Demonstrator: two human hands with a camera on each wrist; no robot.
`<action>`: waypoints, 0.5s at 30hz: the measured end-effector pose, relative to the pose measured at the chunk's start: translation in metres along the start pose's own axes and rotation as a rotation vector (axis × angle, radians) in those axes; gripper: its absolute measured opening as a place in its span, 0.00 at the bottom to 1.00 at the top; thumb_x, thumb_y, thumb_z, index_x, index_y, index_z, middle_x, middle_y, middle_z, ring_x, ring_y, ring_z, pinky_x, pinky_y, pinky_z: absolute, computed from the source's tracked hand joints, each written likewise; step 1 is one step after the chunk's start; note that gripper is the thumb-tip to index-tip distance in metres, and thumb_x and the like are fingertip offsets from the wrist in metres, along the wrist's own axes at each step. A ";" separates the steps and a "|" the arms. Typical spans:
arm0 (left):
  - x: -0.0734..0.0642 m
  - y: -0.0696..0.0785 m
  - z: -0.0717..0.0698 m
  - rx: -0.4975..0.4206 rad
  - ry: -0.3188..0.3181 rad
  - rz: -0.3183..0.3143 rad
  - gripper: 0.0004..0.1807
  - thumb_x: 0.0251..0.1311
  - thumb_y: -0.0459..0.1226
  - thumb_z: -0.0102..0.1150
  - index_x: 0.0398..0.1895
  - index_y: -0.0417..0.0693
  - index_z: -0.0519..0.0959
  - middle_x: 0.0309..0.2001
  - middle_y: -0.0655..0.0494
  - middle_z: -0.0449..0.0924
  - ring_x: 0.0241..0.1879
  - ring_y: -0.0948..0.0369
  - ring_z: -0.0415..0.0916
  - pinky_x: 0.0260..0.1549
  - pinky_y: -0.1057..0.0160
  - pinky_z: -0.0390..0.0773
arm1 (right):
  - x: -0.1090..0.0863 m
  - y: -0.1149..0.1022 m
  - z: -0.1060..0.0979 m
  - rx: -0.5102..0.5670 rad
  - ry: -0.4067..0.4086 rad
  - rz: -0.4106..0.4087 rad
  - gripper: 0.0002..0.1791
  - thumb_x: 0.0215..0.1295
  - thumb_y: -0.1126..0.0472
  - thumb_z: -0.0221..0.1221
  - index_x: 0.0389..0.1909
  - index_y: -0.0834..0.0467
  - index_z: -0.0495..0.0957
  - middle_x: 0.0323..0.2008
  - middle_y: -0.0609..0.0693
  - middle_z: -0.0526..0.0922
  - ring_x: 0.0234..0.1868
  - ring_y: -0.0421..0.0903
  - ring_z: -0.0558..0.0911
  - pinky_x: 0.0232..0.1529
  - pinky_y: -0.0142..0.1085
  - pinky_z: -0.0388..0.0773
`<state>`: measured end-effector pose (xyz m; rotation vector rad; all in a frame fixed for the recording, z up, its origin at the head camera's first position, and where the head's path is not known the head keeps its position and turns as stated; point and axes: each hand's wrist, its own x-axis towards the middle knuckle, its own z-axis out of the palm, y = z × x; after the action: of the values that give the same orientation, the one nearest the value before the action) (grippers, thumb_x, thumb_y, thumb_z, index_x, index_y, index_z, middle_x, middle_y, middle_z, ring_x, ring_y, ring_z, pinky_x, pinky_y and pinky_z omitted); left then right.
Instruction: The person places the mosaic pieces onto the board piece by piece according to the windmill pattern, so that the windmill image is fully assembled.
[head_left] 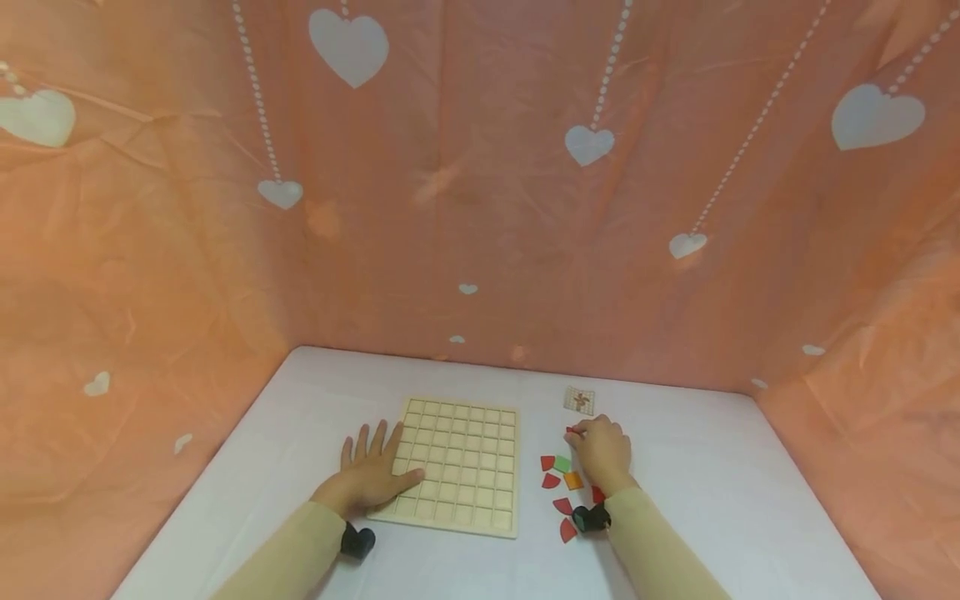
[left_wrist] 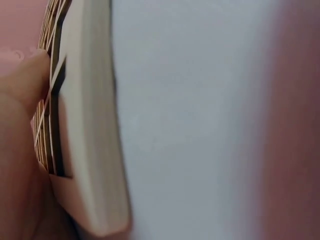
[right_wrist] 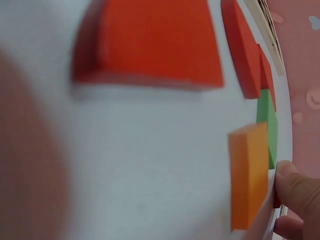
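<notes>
A pale wooden grid board (head_left: 474, 471) lies flat on the white table. My left hand (head_left: 367, 479) rests on its left edge, fingers spread, the thumb reaching over the squares. To the right of the board, my right hand (head_left: 603, 450) pinches a small red piece (head_left: 570, 430) between thumb and fingertip; most of that piece is hidden by the fingers. Close below this hand lie a green square (head_left: 562, 464), an orange square (head_left: 573, 480) and several red quarter-round pieces (head_left: 551, 481). The right wrist view shows a red piece (right_wrist: 160, 40) large in the foreground.
A small card (head_left: 580, 400) printed with a grid and a brown pattern lies beyond my right hand. An orange-pink cloth (head_left: 487, 208) with white hearts hangs around the back and sides of the white table (head_left: 675, 500).
</notes>
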<state>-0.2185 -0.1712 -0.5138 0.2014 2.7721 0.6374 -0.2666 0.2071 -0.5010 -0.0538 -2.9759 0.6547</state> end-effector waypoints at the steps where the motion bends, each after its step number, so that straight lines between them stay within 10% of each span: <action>1: 0.002 -0.002 0.002 0.002 0.000 0.002 0.59 0.56 0.73 0.42 0.77 0.43 0.38 0.75 0.36 0.28 0.71 0.37 0.18 0.61 0.40 0.14 | 0.000 0.001 0.000 0.002 -0.002 0.004 0.14 0.61 0.54 0.66 0.42 0.59 0.86 0.36 0.53 0.77 0.38 0.54 0.73 0.43 0.50 0.71; 15: 0.004 -0.005 0.005 -0.004 0.002 0.015 0.60 0.55 0.74 0.41 0.77 0.44 0.37 0.75 0.36 0.27 0.71 0.38 0.17 0.61 0.40 0.13 | -0.001 0.003 0.003 0.039 -0.010 0.017 0.14 0.63 0.54 0.65 0.43 0.58 0.86 0.39 0.55 0.77 0.40 0.54 0.73 0.43 0.49 0.71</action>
<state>-0.2215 -0.1729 -0.5210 0.2208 2.7738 0.6476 -0.2658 0.2088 -0.5050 -0.0729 -2.9739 0.7174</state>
